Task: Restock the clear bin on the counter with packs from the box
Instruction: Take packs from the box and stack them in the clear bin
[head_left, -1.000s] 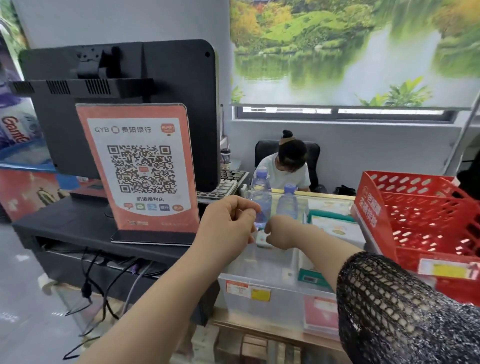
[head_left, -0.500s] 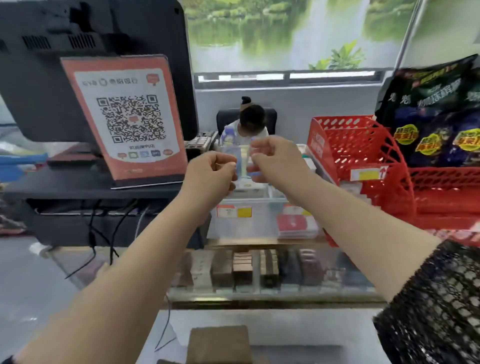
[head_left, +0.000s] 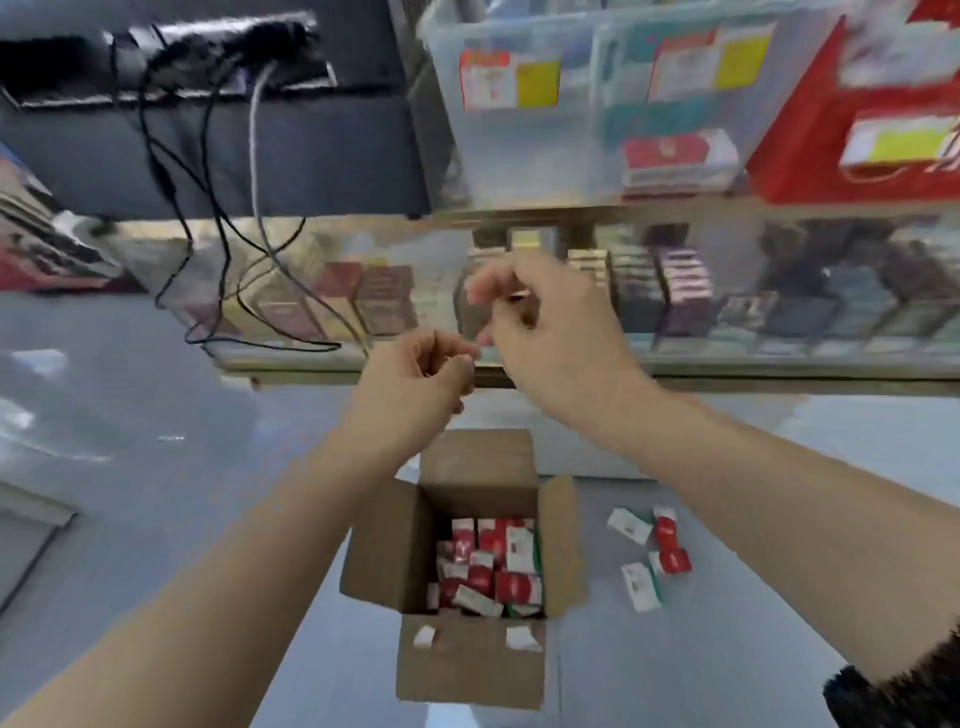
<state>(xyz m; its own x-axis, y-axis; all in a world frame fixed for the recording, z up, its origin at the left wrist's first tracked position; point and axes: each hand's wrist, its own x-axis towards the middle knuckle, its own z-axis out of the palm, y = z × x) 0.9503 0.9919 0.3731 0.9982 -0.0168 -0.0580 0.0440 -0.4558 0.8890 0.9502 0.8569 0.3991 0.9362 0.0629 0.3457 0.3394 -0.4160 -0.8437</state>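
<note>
An open cardboard box (head_left: 385, 551) stands on the floor below me, holding several red and white packs (head_left: 493, 569). The clear bin (head_left: 545, 161) sits on the counter at the top of the view, with a red pack visible inside its right section. Both my hands hang in the air between bin and box, in front of the glass counter. My left hand (head_left: 415, 376) is curled with nothing visible in it. My right hand (head_left: 550, 327) is just above and to the right, fingers loosely curled and apparently holding nothing. The image is blurred.
Several loose packs (head_left: 649, 553) lie on the floor right of the box. A red basket (head_left: 800, 156) stands beside the bin. The glass display counter (head_left: 685, 291) holds rows of packs. Black cables (head_left: 218, 234) hang from a dark stand (head_left: 234, 156) at the left.
My view has swung down from the counter top to the floor and the box. Both hands have dropped from over the bin to in front of the glass counter.
</note>
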